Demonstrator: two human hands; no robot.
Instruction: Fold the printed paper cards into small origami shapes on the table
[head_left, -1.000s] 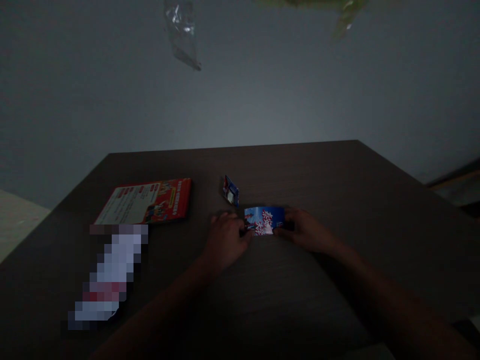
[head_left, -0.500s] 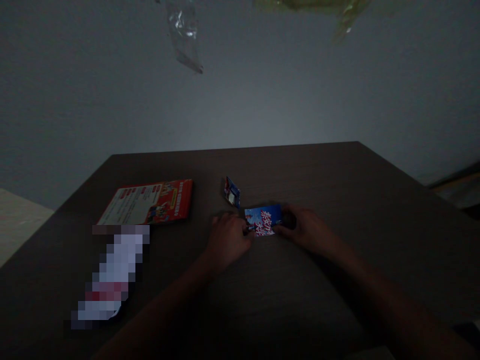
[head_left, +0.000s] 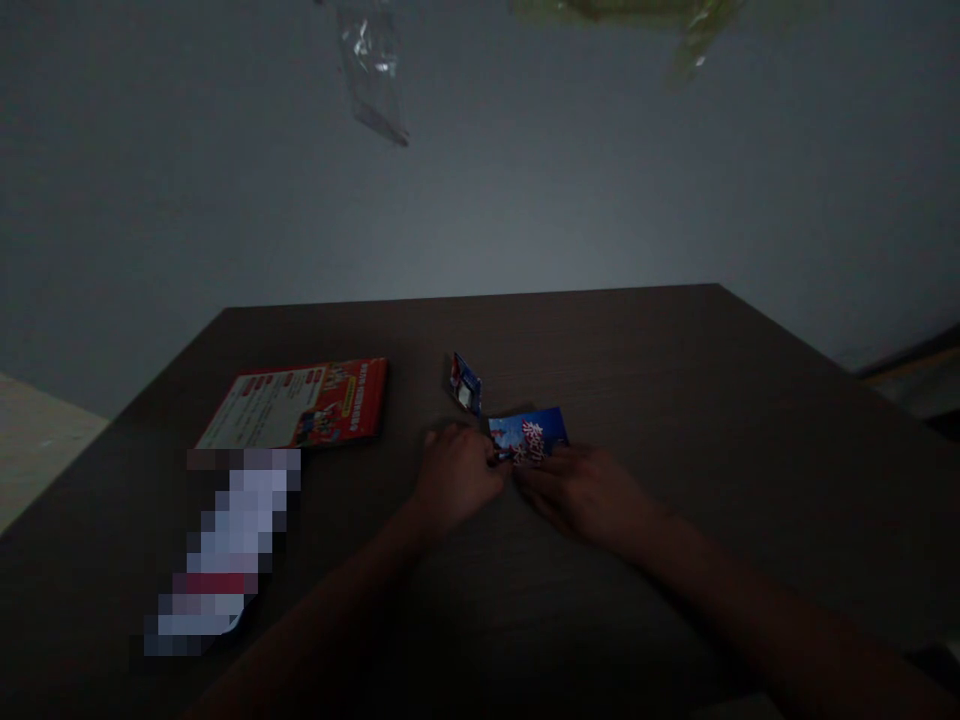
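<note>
A small blue printed card (head_left: 525,432) with red-and-white lettering lies on the dark table between my hands. My left hand (head_left: 459,475) is closed at its left edge, thumb and fingertips gripping the near corner. Over the card's near right part rests my right hand (head_left: 589,495), its fingers stretched toward the left and lying flat, covering some of the lettering. Just beyond my left hand stands a small folded blue-and-red printed piece (head_left: 466,385), tilted on the table.
On the left of the table (head_left: 600,340) lies a red-and-white printed book or flat box (head_left: 296,405). Nearer me is a blurred-out pale long object (head_left: 240,540). A grey wall (head_left: 525,180) with a hanging clear plastic piece (head_left: 373,75) and yellowish tape (head_left: 622,10) rises behind.
My right hand has left its pinch at the card's right edge and moved nearer and leftward, fingers now flat over the card's near side. My left hand has stayed in place.
</note>
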